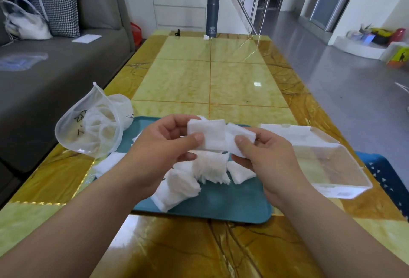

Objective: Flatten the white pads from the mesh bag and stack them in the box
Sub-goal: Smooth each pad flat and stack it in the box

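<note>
On my far left the mesh bag (91,127) slumps open at the tray's (232,207) corner, a few pads inside. My left hand (164,145) pinches one white pad (208,133) thumb on top, fingers beneath; my right hand (263,151) pinches a second pad (240,139) beside it, edges overlapping. They seem weightless, soft and limp, and will likely crumple, so I'd hold opposite edges and pull gently taut. More pads (194,176) lie heaped on the tray below. On the right, the clear box (332,167) looks empty.
</note>
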Available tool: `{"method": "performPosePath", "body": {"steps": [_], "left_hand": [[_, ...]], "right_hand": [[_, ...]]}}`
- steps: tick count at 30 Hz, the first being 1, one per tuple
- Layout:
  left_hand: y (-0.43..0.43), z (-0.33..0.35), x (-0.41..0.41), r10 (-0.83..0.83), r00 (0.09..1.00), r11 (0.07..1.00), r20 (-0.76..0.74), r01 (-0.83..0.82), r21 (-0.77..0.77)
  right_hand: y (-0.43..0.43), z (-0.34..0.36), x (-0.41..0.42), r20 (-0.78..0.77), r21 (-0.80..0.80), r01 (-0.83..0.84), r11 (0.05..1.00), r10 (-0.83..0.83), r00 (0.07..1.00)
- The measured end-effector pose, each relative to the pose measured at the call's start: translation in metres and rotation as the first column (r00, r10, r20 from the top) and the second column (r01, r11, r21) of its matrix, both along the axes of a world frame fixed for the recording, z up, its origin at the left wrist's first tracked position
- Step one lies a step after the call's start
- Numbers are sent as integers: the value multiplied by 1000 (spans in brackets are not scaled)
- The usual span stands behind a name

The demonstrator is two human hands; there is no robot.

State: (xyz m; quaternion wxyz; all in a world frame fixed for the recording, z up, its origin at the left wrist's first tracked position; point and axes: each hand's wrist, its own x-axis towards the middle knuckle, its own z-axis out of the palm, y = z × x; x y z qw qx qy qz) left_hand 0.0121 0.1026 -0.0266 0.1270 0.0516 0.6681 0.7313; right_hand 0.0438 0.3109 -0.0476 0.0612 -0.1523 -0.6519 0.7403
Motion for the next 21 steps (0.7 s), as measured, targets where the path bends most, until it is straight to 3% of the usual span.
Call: {"method": "performPosePath", "body": {"steps": [2,4,7,10,21], "left_hand": [[4,5,9,-161,986,980,33,156,120],[8,3,13,-217,976,974,20,215,71],[10,-4,11,-151,988,986,-43,147,-73],[10,-5,7,-69,996,995,-64,64,-73],[11,-5,7,0,994,972,-109,-25,-232]], "right_hand": [[-2,2,2,2,-11,-62,998,62,998],[-6,7,6,4,-46,-141,989,142,990],[-11,14,10,-20,-86,-261,962,260,965],[-12,17,13,-38,-109,-329,938,327,944],[-9,16,14,-26,-21,-372,928,371,928]]}}
